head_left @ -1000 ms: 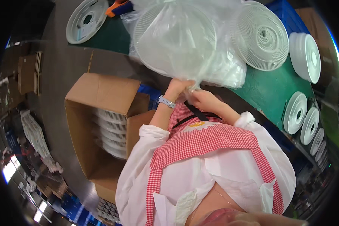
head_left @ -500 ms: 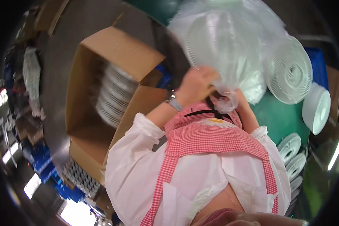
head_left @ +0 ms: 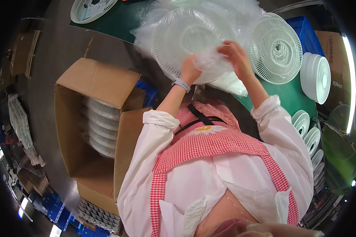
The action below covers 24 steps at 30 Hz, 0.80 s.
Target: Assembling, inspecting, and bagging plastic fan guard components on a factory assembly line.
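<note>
At upper centre of the frame we see the grille inside a clear bag; our left hand grips its bunched edge, but we cannot tell whether our right hand, fingers bent, does. We judge the grille light, stiff, crackable, best held by its rim; the bag, soft and slippery, wants pinching where bunched.

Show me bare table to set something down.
Green tabletop shows bare between the right grille and the lower discs, and at upper left between the white disc and plastic film. Crowded: the middle, left hand and right hand at the bagged grille.
</note>
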Motion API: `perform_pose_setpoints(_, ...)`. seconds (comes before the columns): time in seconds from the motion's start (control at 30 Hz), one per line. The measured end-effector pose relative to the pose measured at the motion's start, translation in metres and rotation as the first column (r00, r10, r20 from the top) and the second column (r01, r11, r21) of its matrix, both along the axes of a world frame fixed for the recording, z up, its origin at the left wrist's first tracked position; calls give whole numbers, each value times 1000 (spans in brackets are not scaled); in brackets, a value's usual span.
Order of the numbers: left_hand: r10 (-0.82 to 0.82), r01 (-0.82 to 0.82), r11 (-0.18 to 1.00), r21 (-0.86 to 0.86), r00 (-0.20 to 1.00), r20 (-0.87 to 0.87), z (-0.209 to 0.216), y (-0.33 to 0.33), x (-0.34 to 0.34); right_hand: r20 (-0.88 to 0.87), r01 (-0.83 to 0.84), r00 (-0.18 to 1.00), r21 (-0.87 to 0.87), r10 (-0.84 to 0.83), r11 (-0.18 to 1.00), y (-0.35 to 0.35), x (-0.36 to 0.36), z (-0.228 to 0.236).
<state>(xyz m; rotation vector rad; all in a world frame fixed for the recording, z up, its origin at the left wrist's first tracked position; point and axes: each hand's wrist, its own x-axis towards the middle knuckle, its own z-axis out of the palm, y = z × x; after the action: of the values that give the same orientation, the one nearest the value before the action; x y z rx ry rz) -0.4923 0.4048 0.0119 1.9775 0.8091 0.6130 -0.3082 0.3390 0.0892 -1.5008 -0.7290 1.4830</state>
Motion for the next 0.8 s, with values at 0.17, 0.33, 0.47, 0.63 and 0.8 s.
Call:
perform_pose_setpoints(0.17, 328, -103, 879, -465, 839, 434, 14, -3, 0, 826, -458, 563, 281, 30, 843, -23, -25, -27)
perform_pose_setpoints(0.33, -162, 163, 946, 282, 986, -25, 107, -32, 0, 643, -171, 690, 591, -332, 789, 8, -58, -66)
perform_pose_setpoints(0.47, -186, 173, 982, 74, 959, 214, 115, -1, -32, -166, 214, 972, 329, -166, 920, -2, -41, -78)
perform_pose_setpoints(0.63, -32, 127, 924, 361, 966, -256, 54, 21, -16, 760, -182, 634, -32, 142, 983, 2, -66, -15)
perform_pose_setpoints(0.8, 33, 0, 951, 308, 994, -101, -19, 18, 10, 951, -721, 305, 200, 44, 663, 31, -71, 13)
